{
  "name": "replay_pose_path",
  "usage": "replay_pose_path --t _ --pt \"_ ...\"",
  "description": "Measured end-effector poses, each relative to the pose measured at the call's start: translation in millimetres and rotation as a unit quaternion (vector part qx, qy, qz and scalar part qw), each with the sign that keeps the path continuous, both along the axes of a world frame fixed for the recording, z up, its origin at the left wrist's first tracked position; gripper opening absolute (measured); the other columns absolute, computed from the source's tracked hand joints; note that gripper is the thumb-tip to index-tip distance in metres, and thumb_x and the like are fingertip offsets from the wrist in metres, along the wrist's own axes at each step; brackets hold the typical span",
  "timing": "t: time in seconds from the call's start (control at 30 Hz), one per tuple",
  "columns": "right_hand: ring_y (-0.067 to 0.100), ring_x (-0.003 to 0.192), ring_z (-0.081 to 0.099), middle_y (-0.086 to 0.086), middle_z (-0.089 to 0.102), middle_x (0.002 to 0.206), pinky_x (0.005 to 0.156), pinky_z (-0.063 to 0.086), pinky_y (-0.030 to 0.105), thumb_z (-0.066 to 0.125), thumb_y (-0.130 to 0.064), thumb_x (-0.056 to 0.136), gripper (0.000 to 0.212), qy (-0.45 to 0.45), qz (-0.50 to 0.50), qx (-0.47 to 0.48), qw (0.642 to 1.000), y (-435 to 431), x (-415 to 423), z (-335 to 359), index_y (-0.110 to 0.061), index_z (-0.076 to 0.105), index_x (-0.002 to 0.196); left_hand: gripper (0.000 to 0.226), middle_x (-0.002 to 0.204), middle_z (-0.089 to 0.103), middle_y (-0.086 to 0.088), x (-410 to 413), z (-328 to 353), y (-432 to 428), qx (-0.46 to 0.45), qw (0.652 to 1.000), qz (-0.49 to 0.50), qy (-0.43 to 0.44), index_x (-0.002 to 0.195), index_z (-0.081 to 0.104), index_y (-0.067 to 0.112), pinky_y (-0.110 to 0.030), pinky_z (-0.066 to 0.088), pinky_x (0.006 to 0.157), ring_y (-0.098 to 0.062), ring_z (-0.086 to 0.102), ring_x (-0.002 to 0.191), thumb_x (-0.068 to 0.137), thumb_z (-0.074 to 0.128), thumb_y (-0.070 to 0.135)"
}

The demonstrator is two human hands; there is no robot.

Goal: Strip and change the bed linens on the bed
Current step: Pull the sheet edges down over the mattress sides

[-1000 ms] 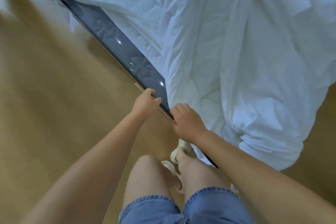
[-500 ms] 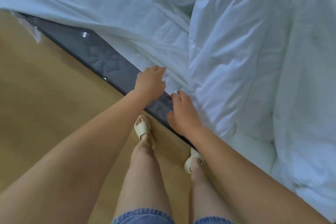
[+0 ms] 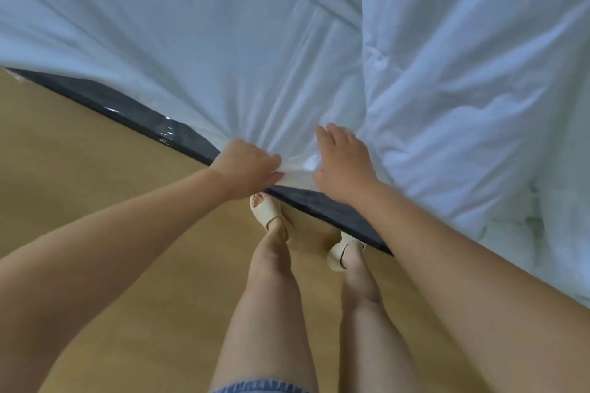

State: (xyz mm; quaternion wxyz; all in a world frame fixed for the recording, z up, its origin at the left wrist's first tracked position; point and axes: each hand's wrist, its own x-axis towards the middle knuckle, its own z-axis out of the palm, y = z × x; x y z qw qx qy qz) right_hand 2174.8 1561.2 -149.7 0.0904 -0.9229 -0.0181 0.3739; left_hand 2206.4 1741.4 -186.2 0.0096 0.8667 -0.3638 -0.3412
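Observation:
A white sheet [image 3: 178, 51] covers the top of the bed, stretched in folds that fan toward my hands. My left hand [image 3: 247, 166] grips a bunched edge of the sheet at the side of the bed. My right hand [image 3: 343, 159] lies flat with straight fingers on the sheet just right of that bunch. The dark grey mattress side [image 3: 127, 112] shows below the sheet edge, shiny as if wrapped in plastic. A rumpled white duvet [image 3: 472, 80] is heaped on the right part of the bed.
Tan wooden floor [image 3: 79, 201] fills the left and bottom. My legs and feet in cream sandals [image 3: 266, 207] stand close against the bed's side. The duvet hangs over the bed edge at the right.
My hands rose from the mattress's lower edge to the sheet edge. The left hand has taken hold of the sheet and the right hand now lies flat on it.

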Motion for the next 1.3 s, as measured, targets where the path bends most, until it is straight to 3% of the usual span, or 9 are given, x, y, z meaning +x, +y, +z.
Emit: replay_pose_path --t 0.13,0.27,0.47,0.67,0.8,0.93,1.07,1.17,1.3 --pt "0.031 0.117 0.043 0.010 0.039 0.134 0.090 0.037 0.041 0.053 -0.033 0.090 0.049 0.088 0.089 -0.027 0.992 1 -45 -10 -0.015 0.034 0.132 0.032 0.086 0.064 -0.001 -12 10 21 -0.054 0.993 -0.086 -0.054 0.091 0.049 0.018 -0.031 0.028 0.060 -0.025 0.061 0.082 0.097 0.033 0.044" --pt "0.031 0.091 0.057 0.008 0.060 0.104 0.065 0.034 0.033 0.040 -0.024 0.095 0.010 0.070 -0.004 -0.011 0.997 6 -72 -9 -0.016 0.044 0.096 0.032 0.109 0.062 0.001 -27 2 34 0.042 0.996 -0.038 0.063 0.117 0.047 0.023 -0.031 0.040 0.072 -0.025 0.061 0.101 0.093 0.042 0.043" --pt "0.027 0.093 0.056 0.005 0.059 0.101 0.067 0.031 0.031 0.042 -0.026 0.096 0.015 0.067 -0.082 0.097 0.990 42 -148 -6 -0.014 0.050 0.098 0.048 0.124 0.051 -0.001 -72 -11 40 0.094 0.994 -0.044 0.042 0.128 0.040 0.018 -0.034 0.040 0.084 -0.022 0.053 0.111 0.085 0.051 0.036" --pt "0.019 0.073 0.043 -0.002 0.048 0.084 0.061 0.029 0.029 0.049 -0.020 0.088 0.006 0.013 -0.180 0.125 0.976 28 -147 -15 -0.019 0.044 0.087 0.032 0.110 0.058 -0.003 -106 8 -24 -0.054 0.995 -0.069 0.050 0.116 0.046 0.014 -0.031 0.035 0.069 -0.024 0.056 0.098 0.087 0.048 0.026" --pt "0.024 0.097 0.049 0.001 0.053 0.099 0.071 0.022 0.029 0.050 -0.005 0.081 0.020 0.003 -0.069 0.024 0.997 -20 -179 -18 -0.023 0.045 0.089 0.021 0.098 0.062 -0.001 -140 25 -31 -0.026 0.984 -0.168 0.060 0.109 0.051 0.017 -0.030 0.031 0.062 -0.025 0.059 0.091 0.089 0.043 0.019" --pt "0.022 0.104 0.052 -0.002 0.058 0.105 0.080 0.023 0.032 0.049 -0.007 0.082 0.024 -0.007 -0.061 -0.041 0.997 -62 -217 -16 -0.021 0.053 0.102 0.021 0.101 0.058 0.001 -155 37 -23 0.000 0.988 -0.148 0.041 0.108 0.050 0.018 -0.028 0.031 0.065 -0.021 0.056 0.094 0.088 0.043 0.019" --pt "0.028 0.087 0.058 0.005 0.062 0.092 0.064 0.028 0.029 0.046 -0.015 0.092 0.007 -0.031 -0.180 0.080 0.980 -40 -284 8 -0.015 0.052 0.095 0.031 0.116 0.052 -0.003 -200 42 -71 -0.005 0.997 -0.081 0.013 0.116 0.047 0.014 -0.027 0.028 0.068 -0.023 0.052 0.100 0.086 0.051 0.022" --pt "0.023 0.072 0.057 0.005 0.061 0.080 0.061 0.030 0.030 0.039 -0.024 0.097 0.015 -0.045 -0.274 0.169 0.946 -40 -306 17 -0.016 0.049 0.089 0.028 0.111 0.052 -0.004 -236 38 -126 -0.003 0.996 -0.090 -0.028 0.115 0.045 0.012 -0.028 0.027 0.069 -0.024 0.052 0.096 0.088 0.047 0.017" --pt "0.026 0.096 0.054 0.007 0.059 0.100 0.066 0.029 0.030 0.049 -0.021 0.091 0.018 -0.068 -0.167 0.116 0.977 -98 -317 -1 -0.011 0.058 0.103 0.019 0.102 0.060 -0.003 -261 48 -156 0.028 0.985 -0.170 0.015 0.109 0.048 0.014 -0.030 0.031 0.064 -0.025 0.060 0.093 0.090 0.045 0.014"
